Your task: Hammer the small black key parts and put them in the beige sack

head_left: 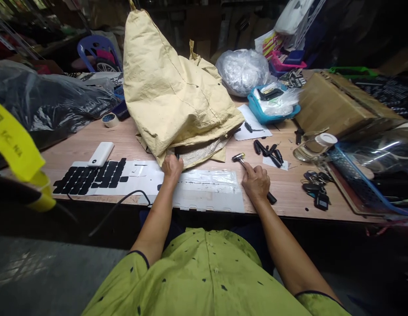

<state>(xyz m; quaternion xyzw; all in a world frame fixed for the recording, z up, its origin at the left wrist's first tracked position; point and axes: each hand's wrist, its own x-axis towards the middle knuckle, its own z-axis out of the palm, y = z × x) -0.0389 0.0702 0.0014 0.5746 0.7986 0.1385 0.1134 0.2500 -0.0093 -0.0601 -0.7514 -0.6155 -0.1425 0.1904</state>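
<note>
Two-handed setup, I'd guess | sack [180, 101] just past your left hand [172, 166], curled at its lip (can't tell on what) | right hand [257, 182] wrapped round hammer [238, 157] | next probably needs steady aim

Grey floor [42, 272] lies below the table [286, 193], a purple chair [96, 41] beyond.

White rectangular block [101, 153] on table [289, 204], left; tape roll [110, 120] behind it. Teal basket [257, 113], plastic bag [284, 104] inside, back right. Bundled clear plastic [242, 72] beyond basket, to its left. Cardboard box [335, 105] right of basket, bottle [307, 150] with white lid [326, 139] in front. Keys [317, 188] near front edge. Purple chair [86, 44] far back left.
</note>
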